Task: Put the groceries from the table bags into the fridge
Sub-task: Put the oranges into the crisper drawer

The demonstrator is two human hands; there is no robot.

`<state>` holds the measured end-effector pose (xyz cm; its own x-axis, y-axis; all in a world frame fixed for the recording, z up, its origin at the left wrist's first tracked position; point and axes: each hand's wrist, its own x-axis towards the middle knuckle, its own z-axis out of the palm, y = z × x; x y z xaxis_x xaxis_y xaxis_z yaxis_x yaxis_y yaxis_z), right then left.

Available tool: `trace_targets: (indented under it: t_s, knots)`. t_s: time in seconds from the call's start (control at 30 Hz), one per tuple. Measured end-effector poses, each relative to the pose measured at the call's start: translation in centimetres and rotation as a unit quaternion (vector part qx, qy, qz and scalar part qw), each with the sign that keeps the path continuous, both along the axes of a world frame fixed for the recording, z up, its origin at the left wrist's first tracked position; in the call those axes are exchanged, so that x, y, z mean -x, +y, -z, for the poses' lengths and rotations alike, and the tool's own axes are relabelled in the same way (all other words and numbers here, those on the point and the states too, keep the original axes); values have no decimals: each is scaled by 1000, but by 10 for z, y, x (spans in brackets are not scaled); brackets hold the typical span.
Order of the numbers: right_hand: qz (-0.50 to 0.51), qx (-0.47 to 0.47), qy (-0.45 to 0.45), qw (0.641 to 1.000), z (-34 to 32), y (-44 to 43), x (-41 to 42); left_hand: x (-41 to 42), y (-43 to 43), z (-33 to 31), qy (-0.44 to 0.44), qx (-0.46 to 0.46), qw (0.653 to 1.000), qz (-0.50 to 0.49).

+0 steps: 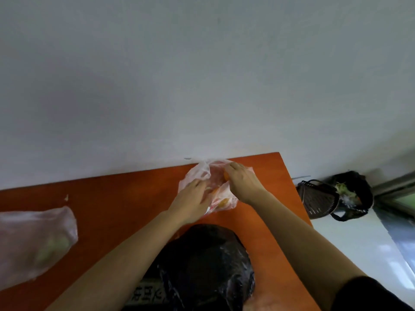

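A thin pinkish plastic bag [203,173] with orange fruit [222,202] inside sits at the far edge of the orange table [125,194], against the wall. My left hand [190,198] reaches into the bag's mouth, fingers hidden by the plastic. My right hand [241,179] grips the bag's right rim, with an orange piece showing under its fingers. A black plastic bag [206,265] lies near me between my forearms. A clear bag with something green [38,241] lies at the left.
A plain grey wall rises right behind the table. Right of the table, on the floor, stand a dark slotted basket [318,198] and a black bin with vegetable scraps [352,194]. A window frame [395,189] runs along the far right.
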<state>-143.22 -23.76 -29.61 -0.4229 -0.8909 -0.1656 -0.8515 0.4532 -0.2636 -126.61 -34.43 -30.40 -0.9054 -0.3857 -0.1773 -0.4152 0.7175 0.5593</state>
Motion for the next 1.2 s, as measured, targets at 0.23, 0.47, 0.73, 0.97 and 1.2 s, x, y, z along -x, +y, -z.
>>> trace_targets:
  t_s: [0.23,0.47,0.73,0.97,1.2]
  knots:
    - [20,-43,-54,997,53,20,23,34,6,39,-49,-66,992,-93]
    - [91,-95,-56,990,70,30,55,68,18,70,-163,-112,976,-96]
    - [95,-80,-99,987,89,-2,71,72,22,87,-189,-93,976,-63]
    - [56,-56,-129,988,83,12,72,66,18,68,-159,-91,971,-156]
    - [47,12,-134,990,28,37,71,59,21,12,-139,-100,969,-177]
